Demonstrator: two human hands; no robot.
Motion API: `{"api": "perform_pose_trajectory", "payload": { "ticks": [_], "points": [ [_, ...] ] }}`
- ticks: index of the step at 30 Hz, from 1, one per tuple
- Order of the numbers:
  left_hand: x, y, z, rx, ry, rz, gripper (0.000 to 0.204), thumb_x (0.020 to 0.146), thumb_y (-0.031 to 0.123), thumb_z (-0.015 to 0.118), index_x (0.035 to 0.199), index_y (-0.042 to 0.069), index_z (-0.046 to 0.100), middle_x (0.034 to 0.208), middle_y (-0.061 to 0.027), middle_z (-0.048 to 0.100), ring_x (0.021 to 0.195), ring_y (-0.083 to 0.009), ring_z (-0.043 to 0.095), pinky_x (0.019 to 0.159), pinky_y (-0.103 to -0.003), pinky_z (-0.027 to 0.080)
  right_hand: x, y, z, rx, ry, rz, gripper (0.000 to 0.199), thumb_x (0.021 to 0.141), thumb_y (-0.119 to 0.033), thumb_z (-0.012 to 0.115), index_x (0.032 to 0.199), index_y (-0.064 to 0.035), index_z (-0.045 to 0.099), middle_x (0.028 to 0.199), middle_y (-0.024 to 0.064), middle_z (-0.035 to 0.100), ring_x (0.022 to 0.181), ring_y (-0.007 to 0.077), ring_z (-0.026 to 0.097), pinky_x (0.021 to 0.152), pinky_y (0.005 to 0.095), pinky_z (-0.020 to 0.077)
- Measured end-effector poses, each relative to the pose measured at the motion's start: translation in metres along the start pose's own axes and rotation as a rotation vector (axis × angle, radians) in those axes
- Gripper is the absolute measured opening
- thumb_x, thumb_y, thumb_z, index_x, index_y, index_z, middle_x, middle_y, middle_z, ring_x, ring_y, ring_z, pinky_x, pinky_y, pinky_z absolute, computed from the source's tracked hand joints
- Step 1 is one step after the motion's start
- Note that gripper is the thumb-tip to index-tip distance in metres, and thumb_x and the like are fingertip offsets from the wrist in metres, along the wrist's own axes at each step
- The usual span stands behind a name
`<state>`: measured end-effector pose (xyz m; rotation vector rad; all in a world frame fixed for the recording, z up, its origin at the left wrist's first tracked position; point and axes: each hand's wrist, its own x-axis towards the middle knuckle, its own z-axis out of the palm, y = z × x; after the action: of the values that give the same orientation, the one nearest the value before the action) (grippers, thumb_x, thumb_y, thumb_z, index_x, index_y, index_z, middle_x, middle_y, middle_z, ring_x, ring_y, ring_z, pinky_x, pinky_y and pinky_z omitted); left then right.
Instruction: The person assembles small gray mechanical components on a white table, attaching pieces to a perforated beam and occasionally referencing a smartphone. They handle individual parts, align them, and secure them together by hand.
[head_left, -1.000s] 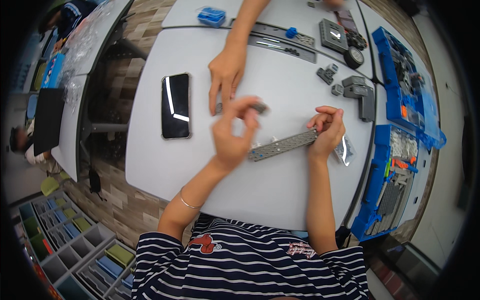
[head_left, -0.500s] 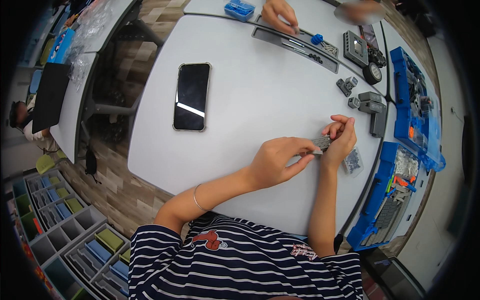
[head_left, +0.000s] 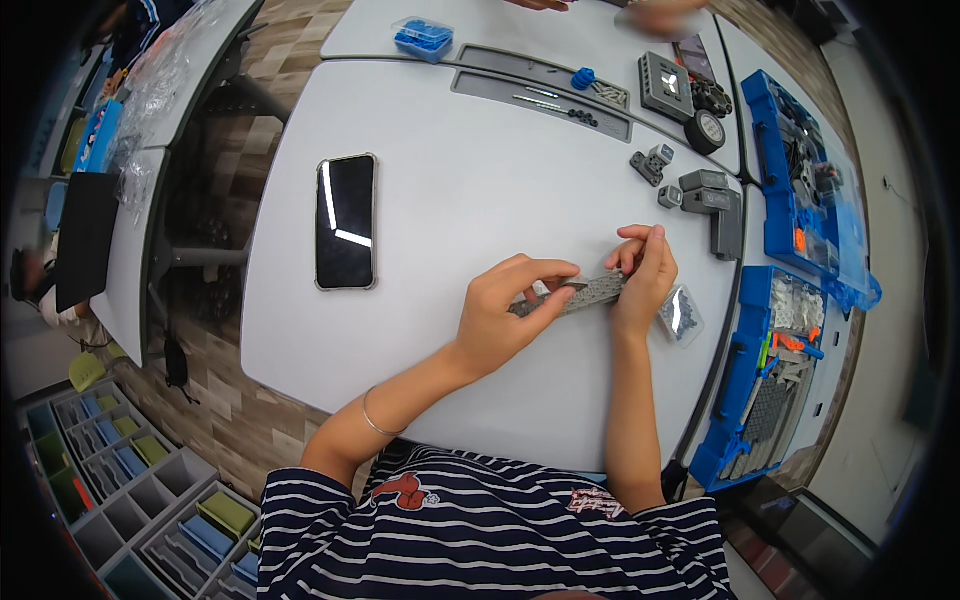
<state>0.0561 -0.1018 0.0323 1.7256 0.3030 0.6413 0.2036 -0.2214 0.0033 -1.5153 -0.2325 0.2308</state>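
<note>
Between my hands, low over the white table, is a long grey building-set beam (head_left: 598,291) with rows of holes. My right hand (head_left: 646,283) is closed round its right end, with the index finger stretched up. The thumb and index finger of my left hand (head_left: 510,308) pinch a small flat grey piece (head_left: 574,284) against or just above the beam. The beam's left end shows beneath that hand, and whether its other fingers hold it I cannot tell. Close to my right wrist lies a clear box of small dark pegs (head_left: 681,316).
A black phone (head_left: 346,222) lies to the left. Grey motor blocks (head_left: 712,200), a hub (head_left: 666,86) and a wheel (head_left: 705,131) stand far right. Blue parts cases (head_left: 745,385) line the right edge. A grey tray (head_left: 545,100) and blue box (head_left: 424,40) are at the back, near another person's hand (head_left: 665,18).
My left hand has drawn left from my right, exposing more of the beam between them. Another person's hand has pulled back from the tray. The whole view has shifted a little.
</note>
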Motion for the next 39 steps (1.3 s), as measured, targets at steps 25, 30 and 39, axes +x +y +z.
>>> {"api": "perform_pose_trajectory", "payload": {
  "ticks": [25, 30, 39],
  "points": [
    [0.009, -0.013, -0.012, -0.232, 0.066, -0.258, 0.02, 0.102, 0.015, 0.071, 0.114, 0.0, 0.074, 0.092, -0.0086, 0.079, 0.084, -0.014, 0.076, 0.073, -0.026, 0.052, -0.005, 0.003, 0.007, -0.058, -0.046, -0.037, 0.044, 0.113, -0.031, 0.049, 0.088, -0.0009, 0.07, 0.06, -0.0053, 0.04, 0.058, 0.0045, 0.038, 0.057, 0.0239, 0.0328],
    [0.014, -0.014, -0.016, -0.301, 0.08, -0.365, 0.025, 0.105, 0.017, 0.066, 0.122, -0.002, 0.068, 0.101, -0.0125, 0.079, 0.092, -0.0168, 0.076, 0.077, -0.027, 0.052, -0.004, 0.003, 0.007, -0.139, -0.063, -0.058, 0.042, 0.112, -0.029, 0.05, 0.088, -0.0019, 0.071, 0.06, -0.0068, 0.039, 0.058, 0.0028, 0.036, 0.055, 0.0246, 0.0265],
    [0.02, -0.02, -0.023, -0.385, 0.071, -0.524, 0.031, 0.103, 0.016, 0.067, 0.128, -0.003, 0.065, 0.11, -0.0144, 0.079, 0.102, -0.0185, 0.075, 0.085, -0.027, 0.05, -0.005, 0.0, 0.006, -0.197, -0.087, -0.055, 0.036, 0.11, -0.027, 0.055, 0.088, -0.0034, 0.071, 0.063, -0.0069, 0.043, 0.059, 0.0022, 0.037, 0.055, 0.024, 0.0262]
  ]
}}
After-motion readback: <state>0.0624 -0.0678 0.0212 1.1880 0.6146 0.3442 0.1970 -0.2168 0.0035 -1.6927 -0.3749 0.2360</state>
